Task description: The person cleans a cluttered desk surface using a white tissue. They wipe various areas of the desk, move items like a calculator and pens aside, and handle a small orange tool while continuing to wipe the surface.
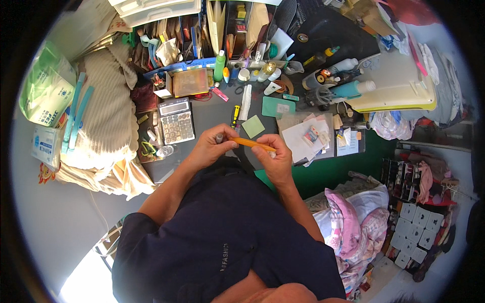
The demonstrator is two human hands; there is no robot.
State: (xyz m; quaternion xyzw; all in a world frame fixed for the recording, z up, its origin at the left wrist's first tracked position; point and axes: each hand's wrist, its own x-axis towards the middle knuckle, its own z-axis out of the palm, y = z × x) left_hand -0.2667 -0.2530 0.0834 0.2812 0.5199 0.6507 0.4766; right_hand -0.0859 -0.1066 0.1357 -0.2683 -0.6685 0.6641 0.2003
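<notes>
A slim orange object (250,143), perhaps a pen or a rolled strip, spans the gap between my two hands over the front of the dark desk. My left hand (216,146) grips its left end, and a grey cylindrical tip (219,138) pokes out between the thumb and fingers. The other end is pinched by my right hand (274,153), where a small whitish bit (272,154) shows under the fingers. Just beyond lie a green paper square (253,126) and a yellow-and-black utility knife (235,115). My fingers partly hide the held object.
A calculator (177,121) lies left of my hands, and papers (303,140) are stacked at the right. Bottles, among them a green one (219,66), line the back before an upright file organizer (182,63). A ribbed cloth (106,102) covers the left side.
</notes>
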